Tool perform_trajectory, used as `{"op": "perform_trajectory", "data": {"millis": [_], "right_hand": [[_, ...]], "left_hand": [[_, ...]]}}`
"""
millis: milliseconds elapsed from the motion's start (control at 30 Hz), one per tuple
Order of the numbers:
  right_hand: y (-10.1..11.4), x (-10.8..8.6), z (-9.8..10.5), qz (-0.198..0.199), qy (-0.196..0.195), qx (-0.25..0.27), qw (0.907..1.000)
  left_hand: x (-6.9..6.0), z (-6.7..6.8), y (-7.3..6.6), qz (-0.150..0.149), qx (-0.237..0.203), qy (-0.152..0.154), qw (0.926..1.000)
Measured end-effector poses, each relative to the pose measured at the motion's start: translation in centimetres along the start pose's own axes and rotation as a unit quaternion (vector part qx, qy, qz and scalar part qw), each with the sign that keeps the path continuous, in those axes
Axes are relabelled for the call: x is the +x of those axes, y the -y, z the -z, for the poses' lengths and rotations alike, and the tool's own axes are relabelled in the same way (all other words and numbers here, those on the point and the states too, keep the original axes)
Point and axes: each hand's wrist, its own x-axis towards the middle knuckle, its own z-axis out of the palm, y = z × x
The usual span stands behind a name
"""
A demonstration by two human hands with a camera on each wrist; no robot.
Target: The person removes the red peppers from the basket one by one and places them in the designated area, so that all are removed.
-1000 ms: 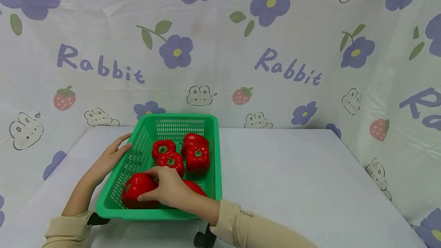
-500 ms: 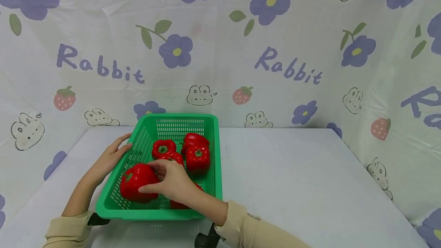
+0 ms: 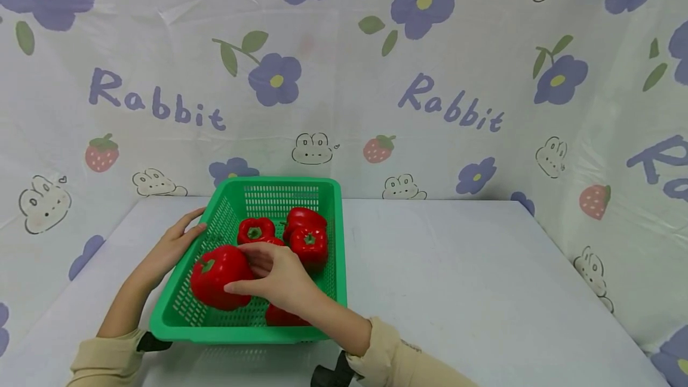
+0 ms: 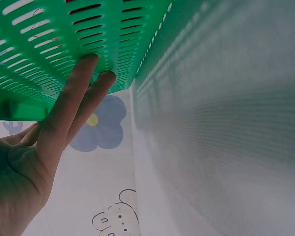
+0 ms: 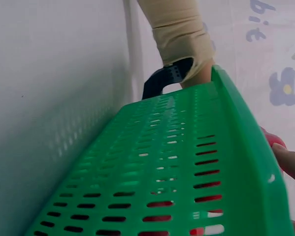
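In the head view my right hand (image 3: 285, 279) holds a large red bell pepper (image 3: 217, 282) by its right side, thumb in front and fingers behind, above the front left of the green basket (image 3: 242, 334). My left hand (image 3: 174, 246) lies against the basket's left side. Two straight fingers touch the slotted wall (image 4: 44, 29) in the left wrist view, where the left hand (image 4: 44, 152) shows from the palm side. The right wrist view shows the basket wall (image 5: 181, 137), a bit of the pepper (image 5: 273, 139) and part of the right hand (image 5: 291, 164); its palm is hidden.
More red peppers lie in the basket: one at the back left (image 3: 255, 230), one at the back right (image 3: 305, 218), another in front of that (image 3: 309, 243), and one near the front rim (image 3: 285, 316). The white table (image 3: 441, 273) extends right; a printed cloth (image 3: 344, 100) hangs behind.
The right hand has raised the large pepper from the basket's front left corner and shifted slightly right, so the pepper by the front rim shows differently. The left hand and basket have stayed put.
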Motion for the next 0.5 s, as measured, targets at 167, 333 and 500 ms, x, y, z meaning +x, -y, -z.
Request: {"op": "perform_trajectory", "data": {"millis": [167, 333, 500], "right_hand": [[0.2, -0.3, 0.9, 0.005, -0.002, 0.021, 0.9998], [0.5, -0.7, 1.8, -0.001, -0.011, 0.040, 0.9991], [0.7, -0.9, 2.8, 0.002, -0.023, 0.042, 0.9988]], "left_hand": [[0.0, 0.0, 0.0, -0.001, 0.002, -0.002, 1.0000], [0.1, 0.0, 0.1, -0.001, 0.000, -0.003, 1.0000], [0.2, 0.1, 0.1, 0.004, -0.003, 0.000, 1.0000]]}}
